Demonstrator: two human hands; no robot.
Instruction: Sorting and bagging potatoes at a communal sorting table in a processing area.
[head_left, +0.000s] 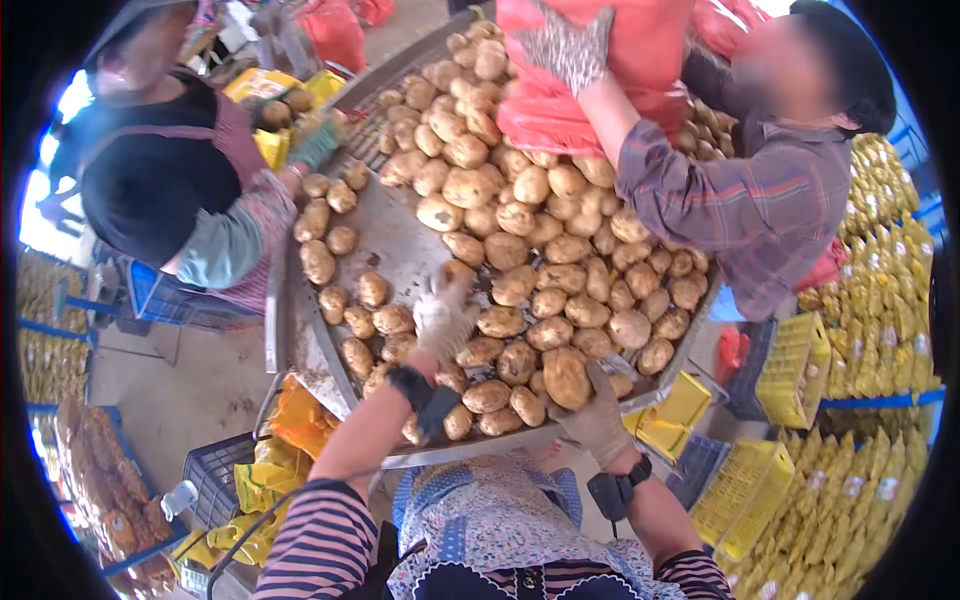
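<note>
Potatoes lie heaped on a metal sorting table (375, 217) before me. My left hand (448, 315), in a pale glove, reaches over the heap; its fingertips are at a potato (456, 271), and blur hides whether it grips it. My gloved right hand (600, 424) holds a large potato (567, 378) at the table's near edge. Smaller potatoes (487, 396) lie between my two hands.
Across the table, a person in a plaid shirt (720, 187) handles a red sack (592, 75) over the heap. At left, another person's green-gloved hand (319, 142) is near the rim. Yellow crates (750, 487), an orange net bag (300, 416) and a dark crate (217, 465) flank the table.
</note>
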